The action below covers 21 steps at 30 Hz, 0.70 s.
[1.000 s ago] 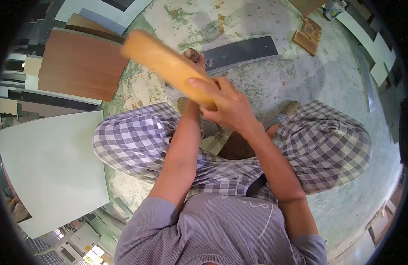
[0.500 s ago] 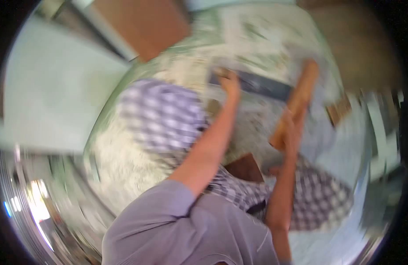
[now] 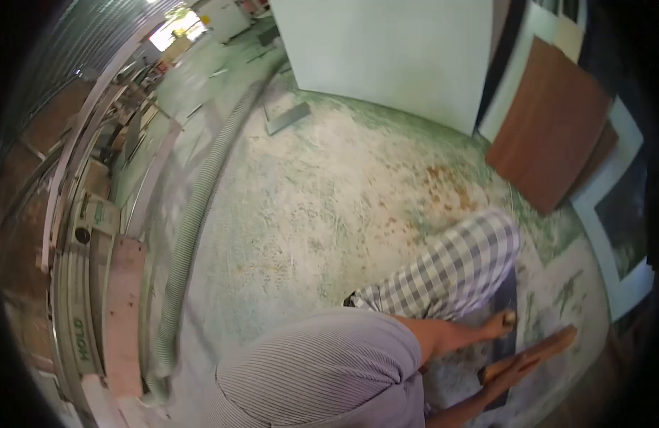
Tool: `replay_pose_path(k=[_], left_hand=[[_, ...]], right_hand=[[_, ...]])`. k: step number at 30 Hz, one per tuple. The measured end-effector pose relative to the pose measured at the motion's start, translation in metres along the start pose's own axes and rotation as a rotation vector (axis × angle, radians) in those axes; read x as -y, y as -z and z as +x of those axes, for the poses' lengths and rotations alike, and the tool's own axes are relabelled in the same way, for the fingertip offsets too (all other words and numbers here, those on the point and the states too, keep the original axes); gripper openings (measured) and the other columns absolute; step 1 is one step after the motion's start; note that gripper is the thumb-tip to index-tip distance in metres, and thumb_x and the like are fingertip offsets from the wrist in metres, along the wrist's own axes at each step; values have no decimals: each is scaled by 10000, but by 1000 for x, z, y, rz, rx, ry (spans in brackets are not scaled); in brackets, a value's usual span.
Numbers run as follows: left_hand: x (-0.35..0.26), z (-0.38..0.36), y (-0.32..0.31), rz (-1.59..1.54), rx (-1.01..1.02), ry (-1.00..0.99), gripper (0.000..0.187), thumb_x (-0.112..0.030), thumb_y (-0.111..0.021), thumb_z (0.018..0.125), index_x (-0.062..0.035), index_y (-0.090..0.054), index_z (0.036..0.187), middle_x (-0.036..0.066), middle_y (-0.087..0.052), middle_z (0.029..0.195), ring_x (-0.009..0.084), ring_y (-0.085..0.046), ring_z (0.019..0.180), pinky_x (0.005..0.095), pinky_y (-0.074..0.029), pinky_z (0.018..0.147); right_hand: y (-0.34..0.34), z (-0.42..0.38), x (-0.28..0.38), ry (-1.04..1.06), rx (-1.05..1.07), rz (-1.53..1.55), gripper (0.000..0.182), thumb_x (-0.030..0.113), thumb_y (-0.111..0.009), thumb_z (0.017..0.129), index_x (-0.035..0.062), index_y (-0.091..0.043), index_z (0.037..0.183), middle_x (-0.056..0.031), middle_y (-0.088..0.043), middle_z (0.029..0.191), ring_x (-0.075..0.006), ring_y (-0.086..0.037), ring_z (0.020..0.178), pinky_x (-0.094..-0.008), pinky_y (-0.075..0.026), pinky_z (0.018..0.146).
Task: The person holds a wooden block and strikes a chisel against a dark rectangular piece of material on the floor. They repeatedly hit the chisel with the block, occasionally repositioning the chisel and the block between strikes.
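At the lower right, my left hand point(image 3: 497, 326) is closed across a long dark board point(image 3: 506, 349) lying on the dusty floor. Its fingertips reach the board's far edge, and details there are small. Just nearer to me, my right hand point(image 3: 513, 371) grips an orange-brown wooden bar point(image 3: 557, 344) close to its near end. The bar slants out to the right, crossing over the dark board. My raised knee in checked cloth point(image 3: 450, 267) hides part of the board's upper end.
Along the left runs a ribbed hose point(image 3: 204, 175), beside stacked planks and a pinkish board point(image 3: 124, 314). A large pale panel point(image 3: 386, 57) stands ahead. Brown panels point(image 3: 554, 121) lean at the right. Pale dust covers the floor point(image 3: 322, 200), where a small grey piece point(image 3: 289, 118) lies.
My view has swung left, so both hands now appear at the lower right and the hose has come into view. Both hands remain on the same board and bar.
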<state>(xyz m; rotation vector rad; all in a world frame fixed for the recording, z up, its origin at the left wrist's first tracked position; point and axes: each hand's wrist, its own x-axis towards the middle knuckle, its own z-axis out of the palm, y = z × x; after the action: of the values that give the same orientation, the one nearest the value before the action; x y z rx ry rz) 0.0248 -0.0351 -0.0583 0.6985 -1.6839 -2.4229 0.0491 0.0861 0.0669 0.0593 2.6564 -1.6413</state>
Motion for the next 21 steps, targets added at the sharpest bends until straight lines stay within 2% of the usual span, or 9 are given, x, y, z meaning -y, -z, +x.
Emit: replay_pose_path(k=[5,6,7,9,11,13,17,19,21], left_hand=[[-17,-7,-4,204,17,-82,502,-95,-685,755,-69,-475,1210,122,-579,1062,256,-569,1009,383,-452,872],[-14,-8,-7,185,-52,-175,438,-144,-712,706,-41,-502,1076,172,-590,981,299,-580,891,404,-445,760],[-14,-11,-3,181,-80,-174,438,-144,-712,706,-41,-502,1076,172,-590,981,299,-580,891,404,-445,760],[-19,-12,0,295,44,-77,574,-110,-710,718,-57,-460,1232,167,-561,1131,289,-554,1060,384,-437,897],[-11,-8,3,329,34,-113,575,-98,-697,731,-37,-440,1242,191,-546,1146,303,-543,1074,390,-432,897],[-6,-9,-6,289,78,-126,562,-95,-689,752,-23,-426,1243,213,-530,1166,312,-534,1090,398,-429,888],[-25,-21,-2,303,54,-16,528,-81,-680,771,-20,-419,1226,215,-526,1152,326,-535,1075,404,-424,881],[10,-4,-21,423,-74,-188,470,-69,-665,789,-26,-422,1188,208,-539,1082,333,-583,952,411,-455,787],[-30,-31,-11,318,26,-87,458,-66,-658,763,-23,-429,1157,221,-545,1076,368,-569,976,431,-447,805]], right_hand=[[-1,6,33,-42,-89,-213,871,682,-372,858,112,-161,1482,-193,-202,1501,-349,-275,1363,-477,-301,1106],[-3,2,40,-58,-74,-246,886,702,-351,851,115,-149,1482,-199,-203,1497,-353,-280,1359,-489,-310,1103],[-6,-2,43,-48,-47,-248,886,702,-351,851,115,-149,1482,-199,-203,1497,-353,-280,1359,-489,-310,1103],[-15,-6,51,-41,-46,-123,883,668,-434,856,111,-166,1485,-185,-192,1511,-340,-257,1373,-439,-306,1096],[-20,-3,45,-84,-32,-117,882,668,-437,856,109,-170,1483,-182,-194,1509,-337,-259,1372,-443,-328,1087],[-12,-2,28,51,-36,-247,919,727,-373,830,128,-140,1486,-200,-195,1501,-373,-312,1340,-502,-338,1076],[-6,-4,11,69,30,-239,876,666,-418,858,128,-136,1489,-193,-208,1503,-362,-316,1342,-452,-319,1092],[1,-10,-3,45,21,-217,801,583,-443,898,90,-197,1479,-179,-172,1524,-328,-249,1381,-400,-281,1093],[2,-17,-7,114,44,-185,767,497,-500,899,94,-202,1479,-194,-208,1511,-338,-271,1371,-392,-282,1090]])
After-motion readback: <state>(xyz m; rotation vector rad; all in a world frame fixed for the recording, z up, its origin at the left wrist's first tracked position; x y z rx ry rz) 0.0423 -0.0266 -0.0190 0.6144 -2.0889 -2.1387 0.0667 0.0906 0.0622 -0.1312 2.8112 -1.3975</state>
